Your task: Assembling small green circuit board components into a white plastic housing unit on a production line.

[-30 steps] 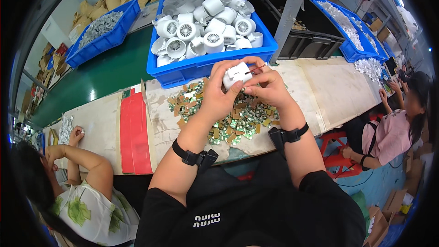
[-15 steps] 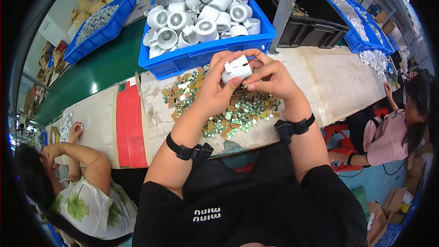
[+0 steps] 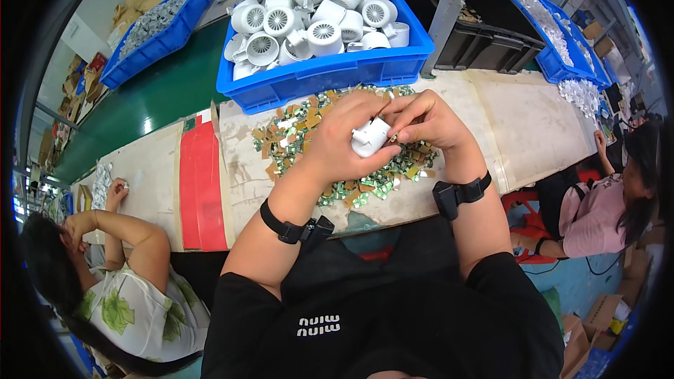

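My left hand (image 3: 335, 135) is wrapped round a white plastic housing (image 3: 369, 140), a short round cup shape with small tabs, held tilted above the pile. Close against its right side, my right hand (image 3: 434, 125) is closed in a pinch. A tiny part (image 3: 392, 139) shows at those fingertips, too small to name. A thin wire (image 3: 385, 107) runs between the hands at the top of the housing. Under both hands lies a spread heap of small green and tan circuit boards (image 3: 365, 189), partly hidden by them.
Beyond the heap stands a blue crate (image 3: 330, 70) full of similar white housings. A red strip (image 3: 201, 189) crosses the table at left. Behind a metal post (image 3: 451, 14) is a black crate (image 3: 488, 45). Co-workers sit at left (image 3: 133, 309) and right (image 3: 597, 214).
The housing has been turned and lowered slightly toward me, with more of it covered by my left fingers. My right hand has shifted a little right, still pinching beside it.
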`<state>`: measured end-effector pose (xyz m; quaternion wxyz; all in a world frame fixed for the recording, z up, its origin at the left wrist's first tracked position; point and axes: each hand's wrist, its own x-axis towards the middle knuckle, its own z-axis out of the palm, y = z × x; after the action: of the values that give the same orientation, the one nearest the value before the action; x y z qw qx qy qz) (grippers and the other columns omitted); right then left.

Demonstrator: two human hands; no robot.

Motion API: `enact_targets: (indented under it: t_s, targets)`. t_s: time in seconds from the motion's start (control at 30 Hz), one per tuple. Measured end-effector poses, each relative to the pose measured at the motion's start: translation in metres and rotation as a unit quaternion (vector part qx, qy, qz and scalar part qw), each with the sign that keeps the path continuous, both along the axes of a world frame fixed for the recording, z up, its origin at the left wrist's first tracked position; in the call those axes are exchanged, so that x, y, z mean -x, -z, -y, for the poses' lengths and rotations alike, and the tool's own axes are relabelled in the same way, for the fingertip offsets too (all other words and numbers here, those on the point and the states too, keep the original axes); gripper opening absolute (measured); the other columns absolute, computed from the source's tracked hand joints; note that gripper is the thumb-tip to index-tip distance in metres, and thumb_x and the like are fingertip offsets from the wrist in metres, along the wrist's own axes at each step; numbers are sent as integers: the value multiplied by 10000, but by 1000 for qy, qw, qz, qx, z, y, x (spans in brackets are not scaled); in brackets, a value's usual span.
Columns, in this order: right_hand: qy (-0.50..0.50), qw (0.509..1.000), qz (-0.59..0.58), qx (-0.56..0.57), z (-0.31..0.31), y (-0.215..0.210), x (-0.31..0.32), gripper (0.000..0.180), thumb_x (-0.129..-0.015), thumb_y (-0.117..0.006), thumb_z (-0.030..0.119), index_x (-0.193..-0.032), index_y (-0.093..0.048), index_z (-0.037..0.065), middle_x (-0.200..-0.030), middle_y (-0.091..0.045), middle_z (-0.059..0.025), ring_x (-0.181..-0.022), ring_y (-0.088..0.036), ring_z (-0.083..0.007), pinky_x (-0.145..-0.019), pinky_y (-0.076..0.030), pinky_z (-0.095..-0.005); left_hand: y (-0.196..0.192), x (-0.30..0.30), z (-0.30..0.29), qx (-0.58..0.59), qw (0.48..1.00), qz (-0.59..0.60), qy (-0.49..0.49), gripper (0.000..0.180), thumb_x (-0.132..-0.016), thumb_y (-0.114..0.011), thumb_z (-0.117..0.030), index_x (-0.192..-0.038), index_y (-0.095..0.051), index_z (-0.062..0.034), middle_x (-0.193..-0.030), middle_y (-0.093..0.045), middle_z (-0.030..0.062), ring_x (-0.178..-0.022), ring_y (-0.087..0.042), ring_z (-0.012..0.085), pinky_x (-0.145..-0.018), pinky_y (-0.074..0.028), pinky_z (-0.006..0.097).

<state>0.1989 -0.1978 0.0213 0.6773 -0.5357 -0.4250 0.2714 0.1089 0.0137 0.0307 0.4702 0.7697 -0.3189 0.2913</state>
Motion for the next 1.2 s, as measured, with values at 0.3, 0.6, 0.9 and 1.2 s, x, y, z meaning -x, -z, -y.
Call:
enact_targets:
  t_s: [0.3,0.6,0.9,1.2]
  targets:
    - [-45,982,-177,52,2,5,2,159,-835,-811,6,-986,-793,-40,-1232,-720,-226,-1127,-692,-280,-954,-554,-380,18,7,-2,227,952,-202,40,308,-849,-781,-147,-1085,-637,-11,-956,-696,58,-874,-648,141,-795,-527,304]
    - [157,978,-137,-23,2,2,-18,72,-964,-661,57,-971,-714,9,-1188,-733,-191,-825,-694,-158,-731,-589,-298,14,1,-13,230,961,-145,47,440,-835,-709,-24,-1248,-558,-9,-1120,-607,104,-1062,-594,183,-995,-475,347]
    - [33,980,-198,17,-22,1,21,295,-1023,-615,228,-1163,-694,-20,-896,-669,-81,-719,-670,-154,-645,-582,-293,15,-4,-7,92,995,14,30,593,-785,-747,-112,-1315,-500,-15,-1272,-520,192,-1165,-539,283,-1027,-443,421]
    - [-13,996,-94,-3,-16,8,11,294,-846,-818,21,-1109,-703,-46,-1082,-662,-63,-982,-638,-139,-836,-561,-286,17,-3,-2,130,987,-9,89,606,-797,-733,-99,-1337,-466,-28,-1301,-469,191,-1177,-519,277,-1046,-445,437]
